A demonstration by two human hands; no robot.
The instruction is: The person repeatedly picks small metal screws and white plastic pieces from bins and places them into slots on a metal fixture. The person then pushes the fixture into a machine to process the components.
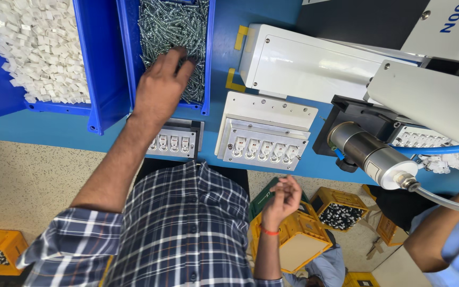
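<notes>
Far left: blue bin of small white plastic pieces (38,48), untouched.

Next right: blue bin of silver screws (173,26). Left hand (160,87) lies palm down in it, fingertips (179,56) on the heap. Cannot tell whether any screw is pinched.

Judgement: best to take a few screws with the fingertips rather than a scoop, and lift straight over the bin's near wall so none spill.

Just near the wrist: small grey fixture (173,142) with a row of white inserts. Right of it, a larger white fixture (264,143), five seats, unobstructed.

Right hand (282,196) is raised near the body, fingers curled to the thumb; contents hidden.

Right: white machine housing (314,64) and a metal cylinder with hose (370,154) overhang the bench. A co-worker's arm (436,234) crowds the right edge.
</notes>
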